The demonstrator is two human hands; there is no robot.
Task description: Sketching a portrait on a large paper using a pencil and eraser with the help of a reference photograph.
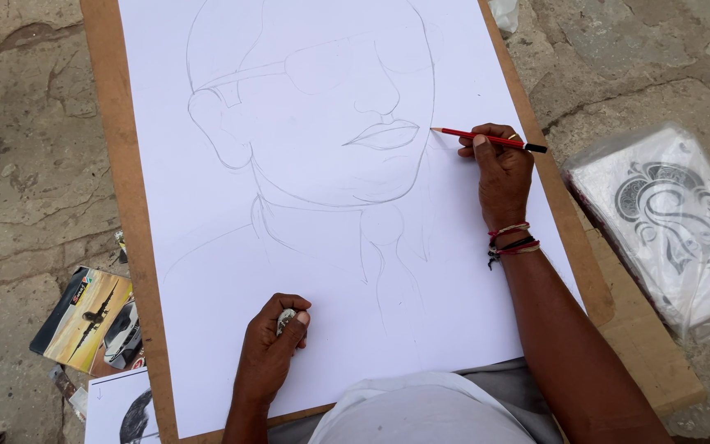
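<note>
A large white sheet of paper (207, 205) with a faint pencil portrait lies on a brown drawing board (125, 181). My right hand (499, 168) holds a red pencil (486, 138) with a black end, its tip touching the paper at the right edge of the drawn face. Thread bracelets circle that wrist. My left hand (271, 349) rests on the lower part of the sheet, fingers curled around a small pale eraser (287, 319).
The board rests on my lap over a stone floor (34, 164). A plastic-wrapped black-and-white drawing (675, 222) lies at the right. A small picture booklet (88, 316) and another drawing (121, 411) lie at the lower left.
</note>
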